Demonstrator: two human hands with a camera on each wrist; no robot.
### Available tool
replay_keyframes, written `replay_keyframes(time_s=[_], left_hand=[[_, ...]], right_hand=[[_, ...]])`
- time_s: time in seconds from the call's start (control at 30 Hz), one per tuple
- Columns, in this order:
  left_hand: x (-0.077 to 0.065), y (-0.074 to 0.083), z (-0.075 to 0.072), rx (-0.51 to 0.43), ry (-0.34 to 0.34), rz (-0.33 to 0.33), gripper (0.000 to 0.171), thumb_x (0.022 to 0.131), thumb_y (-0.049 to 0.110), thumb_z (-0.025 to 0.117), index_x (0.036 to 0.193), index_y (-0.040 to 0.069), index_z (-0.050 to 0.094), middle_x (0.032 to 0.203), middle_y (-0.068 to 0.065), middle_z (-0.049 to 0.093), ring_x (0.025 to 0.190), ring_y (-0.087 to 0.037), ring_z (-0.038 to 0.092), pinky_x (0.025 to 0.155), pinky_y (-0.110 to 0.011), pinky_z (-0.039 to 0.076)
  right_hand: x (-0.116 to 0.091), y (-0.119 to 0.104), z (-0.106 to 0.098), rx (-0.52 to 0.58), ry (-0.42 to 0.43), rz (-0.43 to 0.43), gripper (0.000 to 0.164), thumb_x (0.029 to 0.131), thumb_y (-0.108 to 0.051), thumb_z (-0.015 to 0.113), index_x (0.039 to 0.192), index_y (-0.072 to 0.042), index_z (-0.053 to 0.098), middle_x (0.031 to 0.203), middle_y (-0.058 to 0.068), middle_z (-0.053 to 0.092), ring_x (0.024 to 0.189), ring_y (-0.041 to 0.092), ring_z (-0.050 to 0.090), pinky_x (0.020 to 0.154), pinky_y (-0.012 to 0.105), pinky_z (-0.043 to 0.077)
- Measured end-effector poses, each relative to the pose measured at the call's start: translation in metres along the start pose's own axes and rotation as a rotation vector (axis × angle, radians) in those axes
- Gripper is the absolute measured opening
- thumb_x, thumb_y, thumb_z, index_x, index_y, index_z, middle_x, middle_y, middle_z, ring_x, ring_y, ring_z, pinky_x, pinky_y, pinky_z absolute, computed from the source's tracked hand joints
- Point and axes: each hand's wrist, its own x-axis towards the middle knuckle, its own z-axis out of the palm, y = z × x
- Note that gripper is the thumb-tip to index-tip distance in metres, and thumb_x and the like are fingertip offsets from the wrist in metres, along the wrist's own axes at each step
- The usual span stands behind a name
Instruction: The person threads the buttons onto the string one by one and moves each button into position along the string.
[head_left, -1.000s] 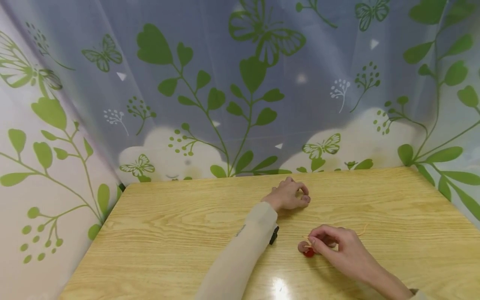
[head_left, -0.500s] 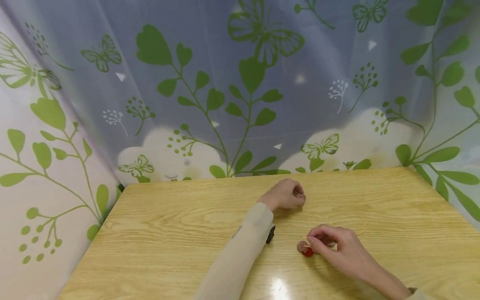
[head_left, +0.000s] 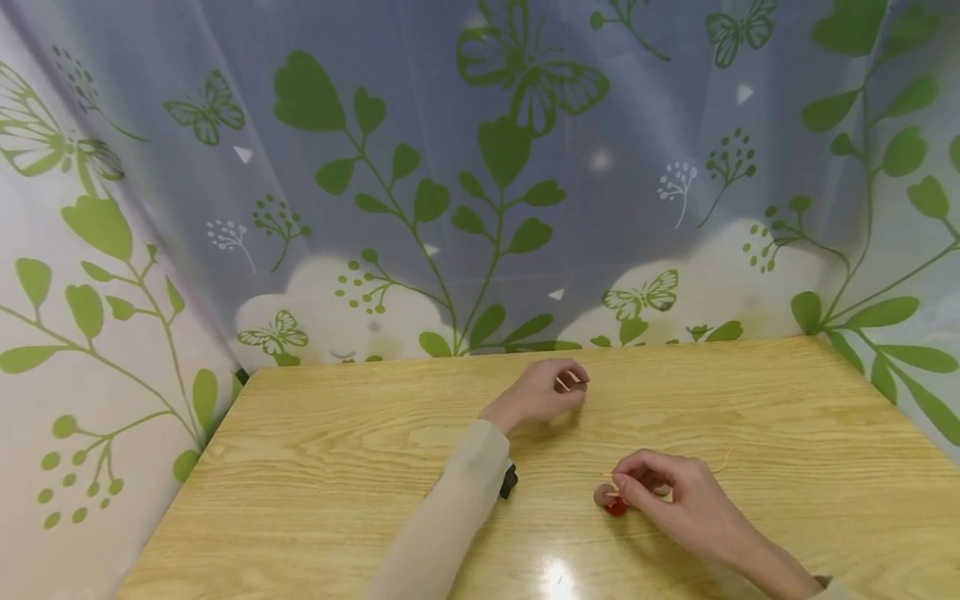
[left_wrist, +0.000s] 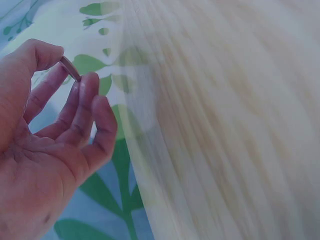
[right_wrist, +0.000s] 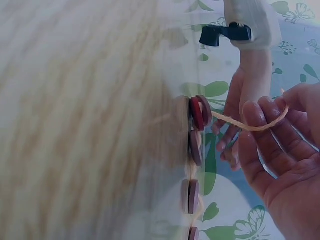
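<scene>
My left hand [head_left: 542, 393], over the far middle of the table, pinches a thin brown button [left_wrist: 70, 68] edge-on between thumb and fingertip in the left wrist view. The head view barely shows that button. Nearer and to the right, my right hand [head_left: 688, 505] holds a yellow-orange string [right_wrist: 252, 128] between thumb and finger. Beside those fingertips lie a red button [head_left: 617, 506] and a brown button [head_left: 603, 495]. In the right wrist view, several buttons stand along the string, among them another brown button [right_wrist: 196, 148]; lower ones run out of frame.
The wood-grain table [head_left: 315, 467] fills the lower part of the head view. A patterned curtain [head_left: 420, 250] with green leaves and butterflies hangs along its back and sides. A black clip-like device [head_left: 509, 482] is on the left wrist. A loose string end [head_left: 726, 459] lies behind the right hand.
My left hand has moved left, keeping the brown button between its fingers. The right hand and the strung buttons have stayed almost still.
</scene>
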Motion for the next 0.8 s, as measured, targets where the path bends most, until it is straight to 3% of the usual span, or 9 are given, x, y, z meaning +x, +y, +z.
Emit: replay_keyframes(time_s=[0.2, 0.37, 0.57, 0.8], left_hand=[[-0.024, -0.003, -0.013, -0.066, 0.05, -0.01, 0.028, 0.098, 0.016, 0.063, 0.124, 0.006, 0.068, 0.114, -0.005, 0.072, 0.097, -0.013, 0.068, 0.085, -0.022, 0.055], [-0.044, -0.004, -0.022, -0.126, 0.092, -0.032, 0.027, 0.098, 0.019, 0.063, 0.123, 0.011, 0.068, 0.119, 0.0, 0.07, 0.097, -0.011, 0.066, 0.082, -0.023, 0.057], [-0.066, 0.0, -0.031, -0.159, 0.141, 0.016, 0.02, 0.098, 0.02, 0.063, 0.117, 0.02, 0.068, 0.116, 0.002, 0.069, 0.094, -0.01, 0.067, 0.08, -0.023, 0.058], [-0.092, 0.008, -0.037, -0.242, 0.169, 0.04, 0.018, 0.097, 0.016, 0.066, 0.115, 0.019, 0.066, 0.115, 0.001, 0.068, 0.095, -0.016, 0.069, 0.078, -0.026, 0.059]], right_hand=[[0.002, -0.002, 0.001, 0.016, 0.006, 0.002, 0.007, 0.097, -0.011, 0.069, 0.096, -0.017, 0.074, 0.086, -0.006, 0.076, 0.072, -0.002, 0.064, 0.06, 0.023, 0.053], [0.003, -0.004, 0.002, 0.023, 0.011, -0.011, 0.008, 0.097, -0.011, 0.069, 0.096, -0.018, 0.073, 0.086, -0.006, 0.077, 0.074, -0.002, 0.066, 0.06, 0.023, 0.053], [0.005, -0.005, 0.002, 0.049, -0.003, -0.02, 0.008, 0.098, -0.011, 0.069, 0.096, -0.017, 0.073, 0.085, -0.006, 0.077, 0.074, 0.001, 0.068, 0.059, 0.024, 0.053], [0.007, -0.007, 0.003, 0.053, -0.009, -0.043, 0.009, 0.098, -0.01, 0.068, 0.097, -0.018, 0.073, 0.086, -0.006, 0.077, 0.077, 0.004, 0.071, 0.065, 0.023, 0.055]])
